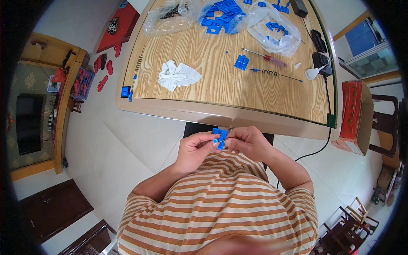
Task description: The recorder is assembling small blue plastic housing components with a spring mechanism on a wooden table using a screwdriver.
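Close to my body, just off the table's near edge, a small blue plastic part [219,135] is held between both hands. My left hand [196,148] pinches it from the left with thumb and fingers. From the right, my right hand [250,142] grips it with closed fingertips, which hide some of it. On the table lie a blue plastic piece [241,62] and a black spring on a thin rod [270,73] with blue ends. At the left edge rests another blue piece [126,92] joined to a spring rod [138,68].
A crumpled white tissue [177,76] and a red-handled screwdriver [274,60] lie on the wooden table [191,100]. Along the back are clear bags with springs [172,15], blue plates [223,17] and small blue parts [276,32]. A black cable [328,97] hangs off the right side.
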`<state>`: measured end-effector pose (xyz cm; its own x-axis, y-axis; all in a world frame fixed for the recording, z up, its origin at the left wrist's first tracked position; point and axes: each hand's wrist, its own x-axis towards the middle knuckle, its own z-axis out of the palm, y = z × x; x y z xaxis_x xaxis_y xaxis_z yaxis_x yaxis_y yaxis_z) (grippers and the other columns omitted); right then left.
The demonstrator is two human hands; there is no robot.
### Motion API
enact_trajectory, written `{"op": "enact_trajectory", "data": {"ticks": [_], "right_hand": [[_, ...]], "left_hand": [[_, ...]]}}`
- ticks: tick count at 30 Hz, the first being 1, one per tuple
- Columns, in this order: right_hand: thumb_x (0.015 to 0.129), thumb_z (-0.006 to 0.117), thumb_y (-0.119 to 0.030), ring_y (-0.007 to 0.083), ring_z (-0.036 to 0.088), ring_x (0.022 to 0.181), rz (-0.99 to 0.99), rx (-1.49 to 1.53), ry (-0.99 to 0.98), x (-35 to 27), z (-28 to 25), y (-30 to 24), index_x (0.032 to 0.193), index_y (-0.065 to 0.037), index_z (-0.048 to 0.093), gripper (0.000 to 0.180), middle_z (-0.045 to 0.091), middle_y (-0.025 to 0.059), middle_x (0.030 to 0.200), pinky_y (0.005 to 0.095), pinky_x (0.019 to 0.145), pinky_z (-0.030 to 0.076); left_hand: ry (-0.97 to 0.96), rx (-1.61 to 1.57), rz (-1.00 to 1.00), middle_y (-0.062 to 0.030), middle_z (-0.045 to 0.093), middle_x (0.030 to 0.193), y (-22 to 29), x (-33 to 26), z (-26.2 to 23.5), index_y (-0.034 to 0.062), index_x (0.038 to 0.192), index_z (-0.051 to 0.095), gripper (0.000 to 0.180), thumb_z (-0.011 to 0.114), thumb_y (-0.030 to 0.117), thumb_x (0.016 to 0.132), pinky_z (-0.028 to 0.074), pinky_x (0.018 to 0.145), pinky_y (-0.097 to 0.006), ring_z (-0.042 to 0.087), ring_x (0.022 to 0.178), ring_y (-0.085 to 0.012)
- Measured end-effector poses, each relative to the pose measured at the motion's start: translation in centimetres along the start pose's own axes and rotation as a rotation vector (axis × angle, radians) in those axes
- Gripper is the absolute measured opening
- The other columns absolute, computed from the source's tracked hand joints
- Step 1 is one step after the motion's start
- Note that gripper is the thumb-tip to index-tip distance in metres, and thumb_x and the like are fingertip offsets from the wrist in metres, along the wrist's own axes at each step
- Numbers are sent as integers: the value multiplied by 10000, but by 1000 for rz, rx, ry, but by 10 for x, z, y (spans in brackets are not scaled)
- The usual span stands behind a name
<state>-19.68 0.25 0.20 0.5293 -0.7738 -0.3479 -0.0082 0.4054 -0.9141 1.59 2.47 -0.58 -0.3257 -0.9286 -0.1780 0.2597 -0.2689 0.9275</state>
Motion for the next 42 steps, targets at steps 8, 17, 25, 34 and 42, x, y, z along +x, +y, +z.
{"op": "enact_trajectory", "data": {"ticks": [8, 17, 25, 34, 42], "right_hand": [[914, 640, -184, 100, 513, 610, -72, -153, 77, -3, 6, -1, 871, 11, 643, 200, 586, 43, 673, 252, 570, 428], [730, 777, -113, 249, 548, 647, -814, -770, 382, 6, 0, 7, 862, -45, 625, 212, 595, 78, 736, 330, 588, 440], [699, 769, -43, 241, 570, 678, -863, -723, 418, 6, -4, 0, 905, -52, 620, 254, 619, 69, 789, 349, 658, 454], [742, 709, -45, 274, 579, 680, -885, -912, 391, 6, -9, -7, 886, -24, 648, 158, 625, 90, 775, 377, 674, 468], [843, 661, -132, 281, 505, 592, -674, -897, 300, 12, -7, -1, 741, -53, 520, 191, 519, 76, 652, 388, 616, 380]], "left_hand": [[68, 39, -42, -107, 653, 1065, -2, -2, 4, -14, 1121, 617, 209, 565, -31, 919, 583, 811, -300, 649, 913, -150], [84, -191, -146, -131, 647, 1068, -3, 6, 7, -18, 1168, 571, 240, 541, -25, 930, 599, 795, -320, 661, 931, -192], [43, -374, -141, -169, 643, 1073, -5, 19, 9, -20, 1185, 556, 250, 510, -29, 940, 606, 791, -332, 671, 948, -242], [39, -289, -162, -171, 642, 1080, -5, 22, 12, -22, 1185, 561, 258, 511, -46, 934, 603, 796, -335, 667, 959, -252], [76, -168, -110, -114, 654, 1089, -11, 20, 13, -14, 1159, 592, 237, 558, -22, 925, 586, 805, -313, 651, 938, -160]]}}
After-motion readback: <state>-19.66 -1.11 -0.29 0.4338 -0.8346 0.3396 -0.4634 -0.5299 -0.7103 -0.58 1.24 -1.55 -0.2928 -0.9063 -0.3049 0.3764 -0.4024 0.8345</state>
